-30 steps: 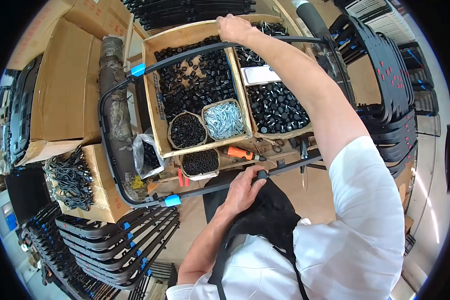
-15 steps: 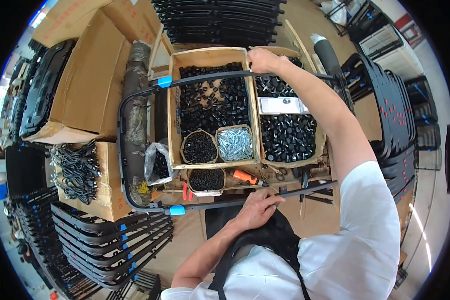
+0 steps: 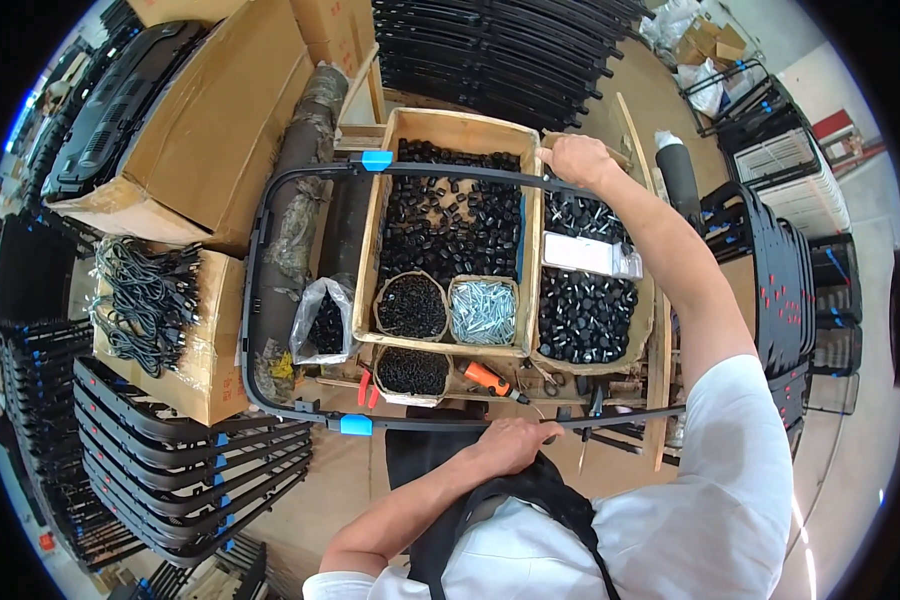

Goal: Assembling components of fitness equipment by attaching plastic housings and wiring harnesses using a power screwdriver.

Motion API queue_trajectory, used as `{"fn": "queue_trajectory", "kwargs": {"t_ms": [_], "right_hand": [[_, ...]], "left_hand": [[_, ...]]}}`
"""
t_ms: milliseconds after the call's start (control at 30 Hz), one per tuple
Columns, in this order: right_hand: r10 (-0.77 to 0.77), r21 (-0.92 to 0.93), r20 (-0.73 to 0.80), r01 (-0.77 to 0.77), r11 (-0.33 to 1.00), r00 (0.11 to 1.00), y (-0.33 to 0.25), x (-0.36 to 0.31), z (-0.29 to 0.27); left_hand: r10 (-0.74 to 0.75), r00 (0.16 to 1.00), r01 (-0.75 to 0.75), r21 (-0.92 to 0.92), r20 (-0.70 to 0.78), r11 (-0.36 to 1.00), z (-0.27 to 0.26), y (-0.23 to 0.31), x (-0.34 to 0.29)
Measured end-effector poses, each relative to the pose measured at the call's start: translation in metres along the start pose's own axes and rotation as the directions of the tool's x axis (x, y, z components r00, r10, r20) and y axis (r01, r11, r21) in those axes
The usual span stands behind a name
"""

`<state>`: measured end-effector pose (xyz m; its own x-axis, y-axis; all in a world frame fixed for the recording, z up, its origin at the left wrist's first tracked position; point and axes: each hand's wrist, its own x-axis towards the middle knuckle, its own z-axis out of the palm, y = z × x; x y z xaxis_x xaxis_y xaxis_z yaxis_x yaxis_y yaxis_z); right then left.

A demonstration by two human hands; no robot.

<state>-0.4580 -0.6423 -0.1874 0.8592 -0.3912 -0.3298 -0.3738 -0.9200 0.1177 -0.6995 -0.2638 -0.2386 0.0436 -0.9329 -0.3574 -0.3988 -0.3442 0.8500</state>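
Observation:
A long black tubular frame (image 3: 425, 170) with rounded corners and blue tape lies across the workbench, its far rail passing over the wooden boxes. My left hand (image 3: 515, 443) is closed around its near rail. Reaching forward, my right hand (image 3: 582, 160) is curled at the far rail, beside a wooden box's corner; the forearm crosses that rail, and what the fingers grip is hidden. Under the frame, the left wooden box (image 3: 370, 230) holds black caps (image 3: 470, 215), a tub of small black screws (image 3: 412, 306) and a tub of silver screws (image 3: 484, 310). Black knob-headed bolts (image 3: 585, 315) fill the right box.
A white container (image 3: 578, 253) lies on the bolts. Near the front edge are an orange-handled tool (image 3: 485, 377), red-handled pliers (image 3: 368, 388) and another tub of black screws (image 3: 413, 371). Cardboard boxes (image 3: 215, 130), bundled cables (image 3: 150, 300) and stacked black frames (image 3: 180, 460) stand left.
The view has turned, and the bench sits further right in it. My left hand's fingers, stretched along the near rail before, are now curled round it. The right hand stays by the box corner.

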Motion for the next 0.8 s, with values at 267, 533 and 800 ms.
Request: {"fn": "queue_trajectory", "kwargs": {"t_ms": [267,533,800], "right_hand": [[-0.009,-0.16,-0.062,-0.001,0.987,0.998,-0.005,0.005,0.004],[-0.15,-0.432,0.052,0.158,0.888,0.987,-0.012,-0.011,-0.014],[-0.257,-0.417,0.047,0.253,0.873,0.965,-0.024,-0.01,-0.017]], "left_hand": [[0.093,0.994,-0.093,0.005,-0.058,0.996,0.021,-0.01,0.015],[-0.008,0.997,-0.007,-0.175,-0.082,0.985,0.011,-0.011,0.005],[0.014,1.0,-0.016,-0.107,-0.023,0.994,0.024,-0.012,0.019]]}}
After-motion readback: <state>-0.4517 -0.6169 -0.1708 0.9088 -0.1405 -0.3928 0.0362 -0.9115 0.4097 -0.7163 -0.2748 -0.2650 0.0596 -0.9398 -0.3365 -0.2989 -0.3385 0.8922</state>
